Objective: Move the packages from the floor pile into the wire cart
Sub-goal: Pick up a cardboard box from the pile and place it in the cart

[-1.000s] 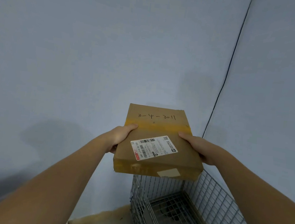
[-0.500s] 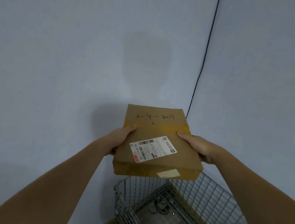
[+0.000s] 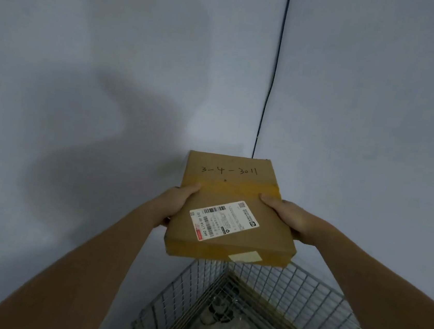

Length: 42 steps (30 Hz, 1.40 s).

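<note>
Both hands are on the box (image 3: pixel 232 209) here, one on each side edge. The left hand (image 3: pixel 176 203) has its thumb laid over the top face and its fingers tucked underneath, out of sight. The right hand (image 3: pixel 283 216) does the same on the other side. So it's a firm two-handed grip, with nothing loose. The box is flat brown cardboard with "3-4-3011" handwritten near its far edge, yellowish tape across it and a white shipping label (image 3: pixel 224 220) stuck on at an angle.

Compared with a second ago, the view has swung so the cart (image 3: pixel 312 294) sits more squarely under the box, and a lot more of its inside shows. The grip hasn't changed at all, and the box is held just as flat and level. The dark cable (image 3: pixel 272 70) running down the wall has slid over in the view too, which fits the person turning toward the cart.

My read is the carry is basically done and the box is lined up over the cart's far-left corner, still up in the air and touching no mesh. Next step looks like lowering it in. The bottom of the cart is dim; there's some brown board along the right side and something round and dark low down, but I can't tell what it is. The floor pile isn't in view.
</note>
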### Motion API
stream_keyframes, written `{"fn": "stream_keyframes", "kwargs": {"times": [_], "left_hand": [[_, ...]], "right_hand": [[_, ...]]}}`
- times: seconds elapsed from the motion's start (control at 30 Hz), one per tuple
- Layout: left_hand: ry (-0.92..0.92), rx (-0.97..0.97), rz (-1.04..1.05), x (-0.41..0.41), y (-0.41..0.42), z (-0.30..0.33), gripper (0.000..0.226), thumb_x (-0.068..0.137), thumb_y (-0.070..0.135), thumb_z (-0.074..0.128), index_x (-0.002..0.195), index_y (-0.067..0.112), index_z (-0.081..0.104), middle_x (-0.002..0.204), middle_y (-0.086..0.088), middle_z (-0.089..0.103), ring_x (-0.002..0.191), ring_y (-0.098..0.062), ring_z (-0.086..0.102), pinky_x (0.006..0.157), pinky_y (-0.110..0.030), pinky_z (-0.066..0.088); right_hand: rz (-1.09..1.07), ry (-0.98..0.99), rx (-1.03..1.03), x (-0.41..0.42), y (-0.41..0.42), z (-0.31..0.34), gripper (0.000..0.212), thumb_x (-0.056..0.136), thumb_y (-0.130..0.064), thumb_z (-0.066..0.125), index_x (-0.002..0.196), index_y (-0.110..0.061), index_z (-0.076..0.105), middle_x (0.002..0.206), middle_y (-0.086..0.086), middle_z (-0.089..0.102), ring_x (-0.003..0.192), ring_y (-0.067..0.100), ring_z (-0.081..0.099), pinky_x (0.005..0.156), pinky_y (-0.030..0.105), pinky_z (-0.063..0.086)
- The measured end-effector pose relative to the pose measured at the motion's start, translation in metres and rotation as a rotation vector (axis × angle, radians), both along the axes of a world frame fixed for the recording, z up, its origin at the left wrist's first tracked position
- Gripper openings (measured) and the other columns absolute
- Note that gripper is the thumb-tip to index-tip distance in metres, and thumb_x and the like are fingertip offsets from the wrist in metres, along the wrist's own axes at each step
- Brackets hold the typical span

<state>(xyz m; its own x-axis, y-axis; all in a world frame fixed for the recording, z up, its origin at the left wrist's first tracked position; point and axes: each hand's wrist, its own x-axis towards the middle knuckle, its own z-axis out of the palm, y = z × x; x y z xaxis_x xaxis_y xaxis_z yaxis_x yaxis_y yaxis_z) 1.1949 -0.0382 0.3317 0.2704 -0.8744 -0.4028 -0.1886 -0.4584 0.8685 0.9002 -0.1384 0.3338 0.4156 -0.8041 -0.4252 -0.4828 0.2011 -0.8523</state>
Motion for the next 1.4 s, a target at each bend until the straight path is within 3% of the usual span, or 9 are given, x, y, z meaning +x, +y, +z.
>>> {"fn": "stream_keyframes", "kwargs": {"times": [0.27,0.47,0.57,0.67,0.77,0.83,0.93,1.17,1.4], "left_hand": [[-0.008,0.06,-0.236,0.007,-0.153,-0.075,0.075,0.087,0.078,0.059,0.133,0.019,0.061,0.101,-0.007,0.081,0.089,-0.025,0.08,0.069,-0.035,0.06],[-0.046,0.146,-0.375,-0.005,-0.224,-0.187,0.107,0.061,0.096,0.061,0.133,0.016,0.056,0.108,-0.006,0.078,0.09,-0.024,0.079,0.084,-0.046,0.064],[-0.093,0.178,-0.445,-0.025,-0.233,-0.248,0.074,0.09,0.079,0.054,0.131,0.017,0.055,0.109,0.0,0.071,0.096,-0.02,0.071,0.097,-0.044,0.055],[-0.118,0.22,-0.409,-0.047,-0.239,-0.336,0.063,0.098,0.069,0.049,0.136,0.02,0.052,0.119,-0.003,0.069,0.105,-0.025,0.068,0.097,-0.043,0.053],[-0.18,0.259,-0.363,-0.062,-0.241,-0.434,0.055,0.099,0.069,0.046,0.124,0.021,0.053,0.114,-0.003,0.066,0.097,-0.022,0.065,0.076,-0.035,0.052],[-0.27,0.265,-0.336,-0.069,-0.241,-0.512,0.078,0.087,0.088,0.038,0.121,0.021,0.058,0.115,-0.007,0.065,0.098,-0.026,0.066,0.081,-0.041,0.057],[-0.398,0.305,-0.317,-0.068,-0.242,-0.65,0.118,0.06,0.109,0.015,0.126,0.022,0.06,0.116,-0.01,0.063,0.095,-0.031,0.069,0.081,-0.053,0.062],[-0.371,0.334,-0.111,-0.091,-0.263,-0.786,0.055,0.099,0.052,0.06,0.133,0.009,0.049,0.116,-0.012,0.063,0.088,-0.029,0.069,0.065,-0.041,0.059],[-0.368,0.277,-0.082,-0.087,-0.263,-0.865,0.042,0.106,0.034,0.056,0.136,0.008,0.043,0.112,-0.01,0.066,0.086,-0.029,0.068,0.058,-0.029,0.047]], "right_hand": [[-0.33,-0.032,0.028,-0.004,-0.062,-0.073,0.074,0.084,-0.076,0.065,0.135,-0.021,0.062,0.115,0.003,0.079,0.103,0.025,0.077,0.097,0.05,0.06],[-0.667,0.084,0.11,-0.004,-0.07,-0.171,0.09,0.084,-0.067,0.069,0.147,-0.012,0.035,0.137,0.011,0.06,0.113,0.029,0.064,0.092,0.044,0.055],[-0.755,0.138,0.168,-0.01,-0.07,-0.237,0.091,0.086,-0.063,0.07,0.151,-0.013,0.029,0.144,0.015,0.056,0.114,0.031,0.064,0.096,0.045,0.055],[-0.839,0.08,0.263,-0.018,-0.073,-0.314,0.088,0.086,-0.062,0.071,0.153,-0.022,0.03,0.137,0.01,0.059,0.108,0.027,0.066,0.094,0.047,0.057],[-0.888,0.085,0.362,-0.03,-0.077,-0.414,0.096,0.078,-0.07,0.077,0.156,-0.035,0.033,0.139,0.004,0.057,0.112,0.028,0.064,0.099,0.051,0.055],[-0.872,0.124,0.422,-0.037,-0.079,-0.492,0.09,0.078,-0.067,0.077,0.155,-0.042,0.036,0.146,0.007,0.053,0.121,0.032,0.06,0.103,0.056,0.053],[-0.859,0.098,0.485,-0.034,-0.083,-0.59,0.066,0.098,-0.033,0.067,0.158,-0.034,0.038,0.137,0.005,0.06,0.109,0.022,0.062,0.085,0.039,0.056],[-0.822,0.11,0.499,-0.029,-0.101,-0.778,0.061,0.099,-0.016,0.066,0.149,-0.042,0.042,0.123,-0.001,0.059,0.105,0.022,0.063,0.079,0.032,0.056],[-0.824,0.159,0.46,-0.012,-0.099,-0.869,0.076,0.089,-0.016,0.07,0.152,-0.047,0.04,0.128,-0.001,0.06,0.105,0.028,0.069,0.086,0.049,0.064]]}}
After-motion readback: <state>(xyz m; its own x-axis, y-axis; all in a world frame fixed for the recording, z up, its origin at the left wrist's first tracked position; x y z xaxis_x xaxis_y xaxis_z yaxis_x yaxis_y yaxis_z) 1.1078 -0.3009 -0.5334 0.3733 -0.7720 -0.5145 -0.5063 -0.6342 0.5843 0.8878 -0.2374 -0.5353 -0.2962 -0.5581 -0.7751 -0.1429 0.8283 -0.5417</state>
